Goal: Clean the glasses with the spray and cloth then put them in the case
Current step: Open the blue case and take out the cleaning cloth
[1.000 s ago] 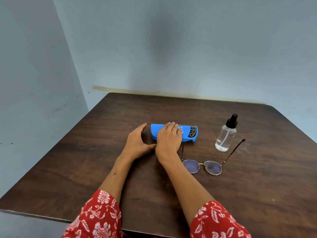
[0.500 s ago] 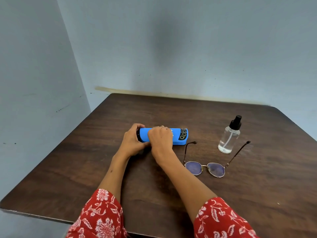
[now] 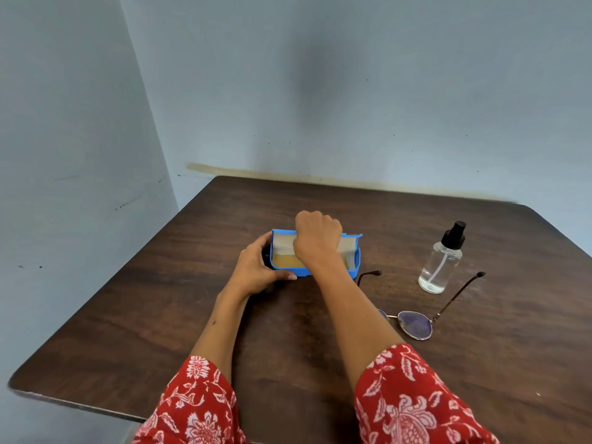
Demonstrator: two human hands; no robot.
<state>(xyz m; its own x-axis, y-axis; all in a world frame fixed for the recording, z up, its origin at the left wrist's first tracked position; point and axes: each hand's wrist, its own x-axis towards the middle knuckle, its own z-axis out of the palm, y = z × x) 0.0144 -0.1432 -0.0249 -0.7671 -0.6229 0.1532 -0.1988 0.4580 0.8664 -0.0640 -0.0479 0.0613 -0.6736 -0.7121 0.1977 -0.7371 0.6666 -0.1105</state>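
Observation:
The blue glasses case (image 3: 354, 267) lies open at the middle of the dark wooden table (image 3: 320, 347), its pale lining and a tan cloth (image 3: 286, 261) showing inside. My left hand (image 3: 256, 267) grips the case's left end and front edge. My right hand (image 3: 317, 238) is curled over the raised lid's top edge and hides part of the inside. The round-lens glasses (image 3: 415, 325) lie on the table to the right, arms unfolded and pointing away from me. The clear spray bottle (image 3: 443, 261) with a black nozzle stands upright behind them.
A pale blue wall runs along the table's far edge and another along its left side. The table's front and left edges are near my red floral sleeves (image 3: 410, 402).
The case was closed with both hands on it; now its lid is lifted open by my right hand while my left hand holds the base. The case slid a little to the left.

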